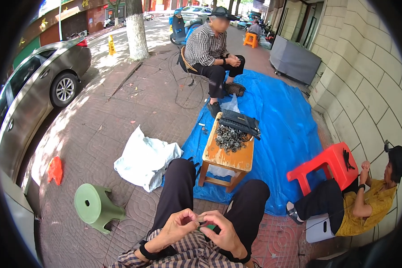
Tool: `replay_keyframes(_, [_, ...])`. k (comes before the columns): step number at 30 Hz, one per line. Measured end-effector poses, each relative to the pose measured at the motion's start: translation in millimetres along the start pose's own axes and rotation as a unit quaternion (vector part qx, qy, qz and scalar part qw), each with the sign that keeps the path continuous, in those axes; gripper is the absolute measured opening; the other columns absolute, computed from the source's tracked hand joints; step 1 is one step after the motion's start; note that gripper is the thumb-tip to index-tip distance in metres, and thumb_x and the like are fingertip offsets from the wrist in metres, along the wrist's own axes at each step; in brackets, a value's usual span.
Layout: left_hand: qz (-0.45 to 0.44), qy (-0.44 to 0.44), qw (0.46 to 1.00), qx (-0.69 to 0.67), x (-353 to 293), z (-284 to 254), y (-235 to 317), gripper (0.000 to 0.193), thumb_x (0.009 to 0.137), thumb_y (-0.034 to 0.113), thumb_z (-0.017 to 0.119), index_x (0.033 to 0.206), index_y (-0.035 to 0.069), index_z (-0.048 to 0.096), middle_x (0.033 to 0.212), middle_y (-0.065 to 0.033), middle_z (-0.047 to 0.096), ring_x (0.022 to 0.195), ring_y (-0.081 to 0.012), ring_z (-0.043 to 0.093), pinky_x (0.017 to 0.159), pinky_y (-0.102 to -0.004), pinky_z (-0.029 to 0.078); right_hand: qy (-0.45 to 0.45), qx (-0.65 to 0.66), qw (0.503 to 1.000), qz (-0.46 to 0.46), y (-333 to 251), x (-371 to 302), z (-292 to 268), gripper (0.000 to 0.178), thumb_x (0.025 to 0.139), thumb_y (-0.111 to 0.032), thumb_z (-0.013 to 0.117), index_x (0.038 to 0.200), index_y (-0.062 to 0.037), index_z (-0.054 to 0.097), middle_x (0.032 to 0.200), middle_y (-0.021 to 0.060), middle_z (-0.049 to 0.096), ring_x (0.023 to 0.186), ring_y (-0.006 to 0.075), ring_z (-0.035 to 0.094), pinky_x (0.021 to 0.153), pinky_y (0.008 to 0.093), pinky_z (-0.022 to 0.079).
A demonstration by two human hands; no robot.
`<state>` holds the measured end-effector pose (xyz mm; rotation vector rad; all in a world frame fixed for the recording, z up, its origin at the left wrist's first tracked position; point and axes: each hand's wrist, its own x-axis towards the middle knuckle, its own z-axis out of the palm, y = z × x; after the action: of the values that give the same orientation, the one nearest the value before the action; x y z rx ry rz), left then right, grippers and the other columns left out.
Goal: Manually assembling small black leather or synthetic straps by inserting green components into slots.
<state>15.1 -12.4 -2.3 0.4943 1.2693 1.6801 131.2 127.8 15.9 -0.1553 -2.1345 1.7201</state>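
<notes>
while a green stool stands at left near a crumpled white sheet, the left hand pinches one side of a small dark piece — too tiny to make out clearly — and the right hand pinches the other. beyond them, a wooden bench on a blue tarp bears a heap of small dark parts and a black bag; farther right is a red stool.

Near you, your checked shirt is dark and pale brown; your trousers are black. You face a blue tarpaulin, an orange-brown table and dark-and-silver small parts. Left: green stool, white sheet. Right: red stool, yellow shirt. Far: black-and-white striped shirt, orange stool.
</notes>
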Motion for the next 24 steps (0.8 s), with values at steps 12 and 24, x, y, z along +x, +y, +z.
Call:
replay_keyframes(12, [0.109, 0.023, 0.989, 0.098, 3, 3, -19, 0.015, 0.083, 0.012, 0.064, 0.082, 0.002, 0.053, 0.07, 0.003, 0.051, 0.065, -0.0031, 0.045, 0.056, -0.0222, 0.039, 0.069, -0.109, 0.992, -0.006, -9, 3, 18, 0.022, 0.071, 0.009, 0.06, 0.091, -0.0001, 0.06, 0.088, 0.0126, 0.061, 0.081, 0.0261, 0.062, 0.069, 0.0319, 0.048])
replay_keyframes(24, [0.071, -0.085, 0.985, 0.134, -4, 11, 0, 0.017, 0.082, 0.005, 0.061, 0.098, 0.003, 0.055, 0.089, -0.0031, 0.058, 0.082, -0.0086, 0.053, 0.072, -0.0252, 0.044, 0.179, 0.005, 0.983, 0.032, 27, -6, 10, 0.014, 0.076, 0.007, 0.065, 0.088, 0.002, 0.058, 0.081, 0.006, 0.059, 0.072, 0.0107, 0.057, 0.062, 0.0225, 0.046])
